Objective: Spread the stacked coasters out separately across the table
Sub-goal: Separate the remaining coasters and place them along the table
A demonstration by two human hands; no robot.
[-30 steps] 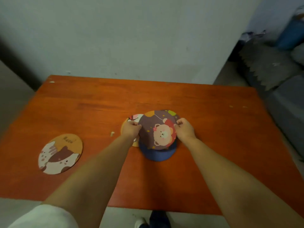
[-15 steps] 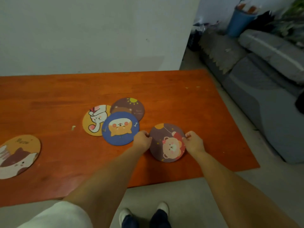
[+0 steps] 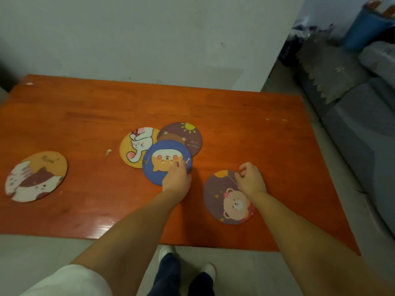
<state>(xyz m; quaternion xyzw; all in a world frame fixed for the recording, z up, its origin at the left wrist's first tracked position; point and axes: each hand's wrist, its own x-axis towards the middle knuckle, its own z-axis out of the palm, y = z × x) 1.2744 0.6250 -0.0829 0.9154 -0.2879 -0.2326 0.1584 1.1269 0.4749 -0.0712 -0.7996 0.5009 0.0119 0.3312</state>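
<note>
On the orange table (image 3: pixel 256 135) three coasters overlap in the middle: a blue dog coaster (image 3: pixel 162 159) lies on a yellow rabbit coaster (image 3: pixel 133 146) and a brown sun coaster (image 3: pixel 183 133). My left hand (image 3: pixel 176 178) has its fingers curled on the blue coaster's near right edge. A purple bear coaster (image 3: pixel 226 201) lies flat by itself near the front right. My right hand (image 3: pixel 251 178) covers its far right edge with the fingers curled there. A cat coaster (image 3: pixel 36 176) lies alone at the far left.
A small pale crumb (image 3: pixel 108 152) lies left of the overlapping coasters. A grey sofa (image 3: pixel 363 124) runs along the table's right side, with a blue bin (image 3: pixel 367 28) behind it. A white wall backs the table. My shoes (image 3: pixel 166 252) stand at the near edge.
The bear coaster came off the stack and now lies at the front right. My left hand left it and moved onto the blue coaster. The view swung right, then back.
</note>
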